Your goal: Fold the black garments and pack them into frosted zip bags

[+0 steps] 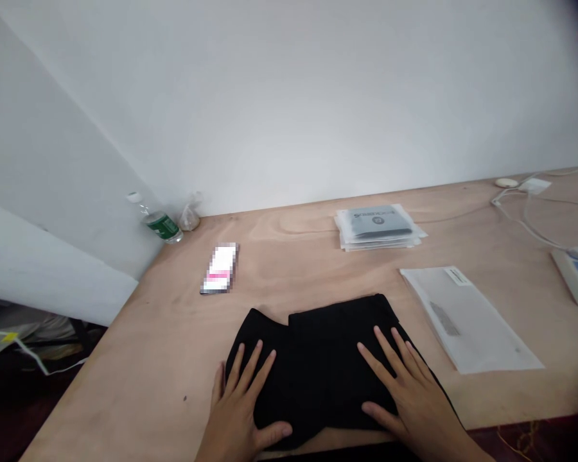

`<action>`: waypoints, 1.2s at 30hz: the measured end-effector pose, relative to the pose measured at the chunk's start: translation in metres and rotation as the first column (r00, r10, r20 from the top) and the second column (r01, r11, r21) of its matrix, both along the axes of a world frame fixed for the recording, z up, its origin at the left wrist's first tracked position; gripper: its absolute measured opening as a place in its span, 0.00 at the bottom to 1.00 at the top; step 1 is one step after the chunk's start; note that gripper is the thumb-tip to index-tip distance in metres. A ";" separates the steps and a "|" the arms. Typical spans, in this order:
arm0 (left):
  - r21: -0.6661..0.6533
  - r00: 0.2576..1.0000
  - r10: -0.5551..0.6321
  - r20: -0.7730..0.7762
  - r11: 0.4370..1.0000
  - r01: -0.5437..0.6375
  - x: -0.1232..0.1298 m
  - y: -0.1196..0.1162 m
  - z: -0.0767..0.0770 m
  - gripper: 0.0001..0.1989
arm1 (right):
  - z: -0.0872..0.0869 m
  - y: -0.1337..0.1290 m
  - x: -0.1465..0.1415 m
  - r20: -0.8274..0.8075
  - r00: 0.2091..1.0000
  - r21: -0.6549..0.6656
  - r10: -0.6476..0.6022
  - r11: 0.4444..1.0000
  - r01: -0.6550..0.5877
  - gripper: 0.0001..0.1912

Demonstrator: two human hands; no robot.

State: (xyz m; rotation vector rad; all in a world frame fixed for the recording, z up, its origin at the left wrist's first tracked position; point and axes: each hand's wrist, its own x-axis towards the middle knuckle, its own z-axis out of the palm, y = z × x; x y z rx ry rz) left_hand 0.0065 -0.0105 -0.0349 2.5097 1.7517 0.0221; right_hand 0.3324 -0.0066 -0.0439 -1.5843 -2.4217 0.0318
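two bare hands on it — the left hand (pixel 236 410) and right hand (pixel 404 398) lay flat, spread wide on a folded black garment (pixel 318 366) at the near edge of the plywood table (pixel 125 385) — a translucent mailer (pixel 467 321) sat just to its right.

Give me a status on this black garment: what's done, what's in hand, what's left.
Done: the black cloth garment looks folded, lying on the plywood table, and a stack of flat packets sits further back. In hand: the left hand and right hand press open on it. Left: the translucent bag beside it lies flat, with nothing visibly inside.
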 end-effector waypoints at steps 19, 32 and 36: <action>0.158 0.975 -0.152 0.160 0.979 0.127 0.070 0.080 0.050 0.09 | 0.019 0.070 0.045 -0.308 0.909 -0.171 -0.280 0.956 0.237 0.16; 0.090 0.967 -0.134 0.218 0.989 0.117 0.066 0.095 0.054 0.22 | 0.038 0.110 0.031 -0.651 0.642 -0.388 -0.405 0.905 0.177 0.23; 0.186 0.973 -0.024 0.231 0.982 -0.020 0.071 0.102 0.052 0.09 | 0.029 0.125 0.032 -0.643 0.642 -0.343 -0.418 0.906 0.247 0.18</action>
